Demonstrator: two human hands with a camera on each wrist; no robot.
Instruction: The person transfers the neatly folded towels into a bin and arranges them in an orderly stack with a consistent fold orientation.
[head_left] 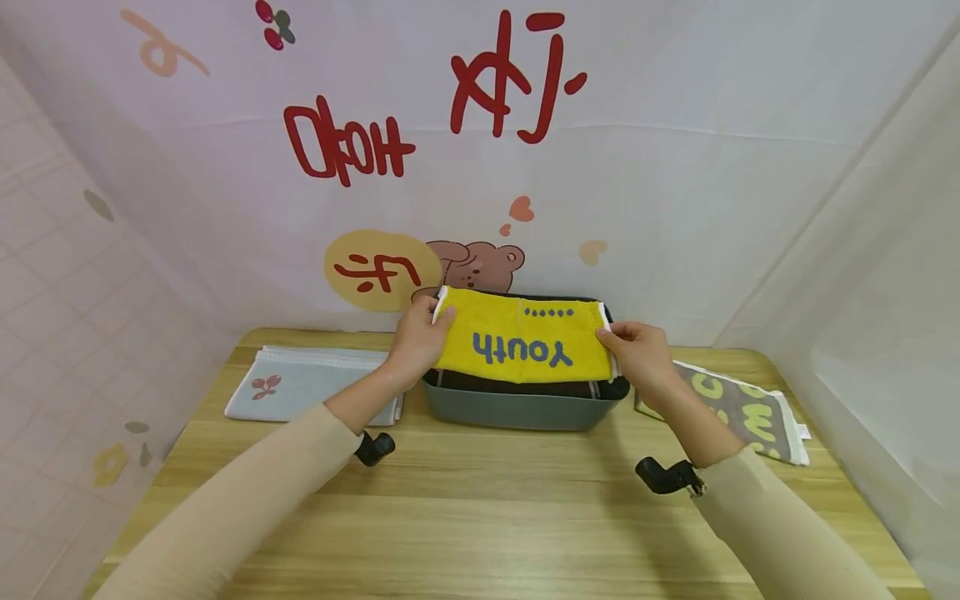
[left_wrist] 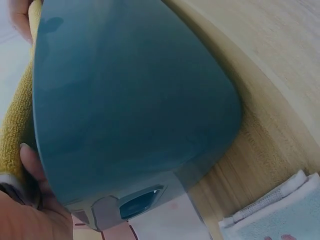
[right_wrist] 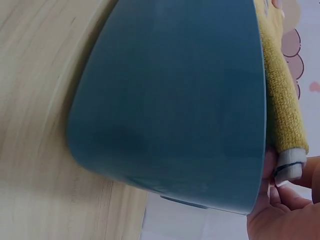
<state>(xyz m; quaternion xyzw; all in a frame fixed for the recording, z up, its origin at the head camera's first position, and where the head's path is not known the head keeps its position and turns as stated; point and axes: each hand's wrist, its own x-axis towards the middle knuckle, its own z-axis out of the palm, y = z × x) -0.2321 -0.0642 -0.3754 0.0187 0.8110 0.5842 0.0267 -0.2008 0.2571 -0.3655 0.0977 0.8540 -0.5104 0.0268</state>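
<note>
- The left hand (head_left: 418, 343) is grasping one short end of the yellow towel (head_left: 525, 337), with its thumb lying on the front face.
- The right hand (head_left: 643, 354) is grasping the opposite end, so both hands are carrying the towel together.
- The towel is lying over the mouth of the blue-green bin (head_left: 517, 412), covering most of it; something dark is showing under its lower edge.
- For good work, I think both hands should be pulling equally, because a stronger pull at one side would be skewing the folds.
- In the right wrist view, the layers are making a thick roll at the white end; pinching all layers together would probably be preventing them from slipping apart.
- The fingers are coming near the bin's rim; whether they are touching it, I cannot tell. It is seeming wise to be minding this edge.
- The pale blue towel (head_left: 322, 383) and the grey towel (head_left: 750, 408) are resting on the table (head_left: 510, 508) at either side, so the forearms should be avoiding them.
</note>
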